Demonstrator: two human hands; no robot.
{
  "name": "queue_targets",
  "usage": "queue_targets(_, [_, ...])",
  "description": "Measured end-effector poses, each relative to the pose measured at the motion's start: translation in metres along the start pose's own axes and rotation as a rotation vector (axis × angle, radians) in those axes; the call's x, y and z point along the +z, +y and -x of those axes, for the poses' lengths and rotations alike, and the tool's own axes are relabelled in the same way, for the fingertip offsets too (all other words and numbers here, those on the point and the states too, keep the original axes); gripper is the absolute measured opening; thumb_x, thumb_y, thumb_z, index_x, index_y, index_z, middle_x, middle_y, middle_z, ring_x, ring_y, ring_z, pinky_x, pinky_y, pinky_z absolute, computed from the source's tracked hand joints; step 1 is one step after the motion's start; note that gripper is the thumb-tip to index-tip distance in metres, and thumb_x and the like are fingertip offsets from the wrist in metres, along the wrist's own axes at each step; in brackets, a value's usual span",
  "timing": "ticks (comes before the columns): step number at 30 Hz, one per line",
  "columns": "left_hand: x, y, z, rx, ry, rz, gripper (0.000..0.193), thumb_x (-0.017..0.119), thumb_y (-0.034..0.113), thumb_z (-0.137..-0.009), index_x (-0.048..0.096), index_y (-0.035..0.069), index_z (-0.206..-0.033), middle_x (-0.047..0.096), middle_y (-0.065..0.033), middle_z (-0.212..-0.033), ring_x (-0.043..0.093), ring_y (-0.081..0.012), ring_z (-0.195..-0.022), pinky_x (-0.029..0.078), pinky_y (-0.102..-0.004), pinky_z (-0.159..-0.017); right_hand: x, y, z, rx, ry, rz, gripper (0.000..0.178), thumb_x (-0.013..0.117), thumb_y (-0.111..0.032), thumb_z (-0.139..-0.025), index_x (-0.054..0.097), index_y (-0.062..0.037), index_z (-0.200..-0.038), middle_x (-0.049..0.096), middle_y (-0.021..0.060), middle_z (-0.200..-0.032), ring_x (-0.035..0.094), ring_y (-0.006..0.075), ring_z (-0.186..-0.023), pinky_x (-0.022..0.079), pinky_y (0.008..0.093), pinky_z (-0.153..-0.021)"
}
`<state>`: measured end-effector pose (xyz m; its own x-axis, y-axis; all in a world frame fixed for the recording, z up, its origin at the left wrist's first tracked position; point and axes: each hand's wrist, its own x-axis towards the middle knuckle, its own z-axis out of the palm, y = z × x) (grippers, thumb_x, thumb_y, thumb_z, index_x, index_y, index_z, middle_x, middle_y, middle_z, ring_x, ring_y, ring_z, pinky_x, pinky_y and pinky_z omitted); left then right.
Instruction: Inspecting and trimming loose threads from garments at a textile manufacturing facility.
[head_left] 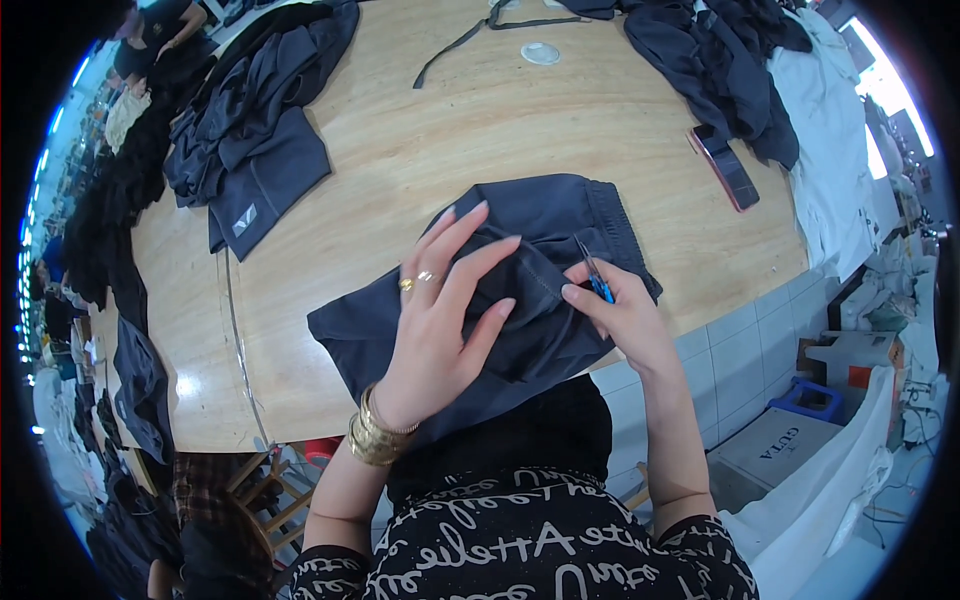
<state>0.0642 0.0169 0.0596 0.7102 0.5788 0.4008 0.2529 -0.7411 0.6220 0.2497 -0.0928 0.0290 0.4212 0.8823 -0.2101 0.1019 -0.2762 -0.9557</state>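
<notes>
While left hand (445, 310) lies flat, fingers spread, pressing the dark garment (500, 290) down at the near edge of the wooden bench (450, 130), right hand (620, 310) is closed around blue-handled thread snips (594, 272), tips on a seam just beside the elastic waistband. More dark garments (255, 120) piled far left; phone (725, 168) well right.

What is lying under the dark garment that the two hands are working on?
Under the dark garment lies the wooden table, its bare surface showing all around. The part directly beneath is covered, so anything there cannot be seen.
</notes>
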Motion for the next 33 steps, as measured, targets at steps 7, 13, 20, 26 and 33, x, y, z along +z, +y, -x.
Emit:
queue_targets(7, [0.007, -0.028, -0.017, -0.078, -0.498, 0.283, 0.015, 0.054, 0.016, -0.091, 0.059, 0.004, -0.098, 0.058, -0.0056, -0.089, 0.054, -0.0203, -0.094, 0.021, -0.0468, -0.108, 0.01, -0.036, 0.013, 0.161, -0.192, -0.37, 0.016, 0.067, -0.012, -0.082, 0.061, -0.0051, -0.095, 0.051, -0.0069, -0.069, 0.04, 0.0007, -0.055, 0.031, 0.0164, -0.049])
queue_targets(13, [-0.002, -0.02, -0.002, -0.449, -0.203, 0.763, 0.021, 0.05, 0.017, -0.095, 0.055, 0.001, -0.082, 0.046, 0.0056, -0.072, 0.04, -0.003, -0.07, 0.039, -0.0201, -0.072, 0.009, -0.035, 0.013, -0.051, -0.161, -0.296, 0.031, 0.061, 0.003, -0.073, 0.057, -0.0029, -0.103, 0.055, -0.0023, -0.077, 0.044, 0.0011, -0.06, 0.032, 0.0159, -0.05])
queue_targets(20, [-0.017, -0.014, 0.001, -0.513, -0.423, 0.866, 0.022, 0.055, 0.02, -0.093, 0.061, -0.001, -0.088, 0.05, 0.008, -0.068, 0.041, 0.0, -0.064, 0.035, -0.0167, -0.057, 0.004, -0.046, 0.018, 0.004, -0.126, -0.36, 0.031, 0.061, 0.004, -0.072, 0.056, -0.0024, -0.102, 0.057, -0.0001, -0.081, 0.05, 0.0041, -0.071, 0.04, 0.0175, -0.066])
queue_targets(26, [-0.013, -0.011, 0.0, -0.494, -0.381, 0.921, 0.02, 0.059, 0.017, -0.091, 0.064, -0.002, -0.088, 0.058, 0.0053, -0.074, 0.047, 0.0001, -0.067, 0.039, -0.0161, -0.059, 0.012, -0.04, 0.021, -0.356, 0.109, 0.161, 0.033, 0.071, -0.014, -0.076, 0.057, -0.0043, -0.103, 0.057, 0.0018, -0.083, 0.051, 0.0075, -0.064, 0.04, 0.0211, -0.058])
queue_targets(33, [-0.013, -0.007, -0.003, -0.51, -0.37, 0.95, 0.02, 0.06, 0.016, -0.09, 0.064, -0.002, -0.088, 0.059, 0.0044, -0.074, 0.047, -0.0002, -0.068, 0.039, -0.0162, -0.061, 0.007, -0.045, 0.038, -0.715, 0.141, 0.612, 0.028, 0.073, -0.024, -0.072, 0.061, -0.007, -0.091, 0.055, 0.0018, -0.067, 0.051, 0.0183, -0.056, 0.038, 0.0285, -0.051])
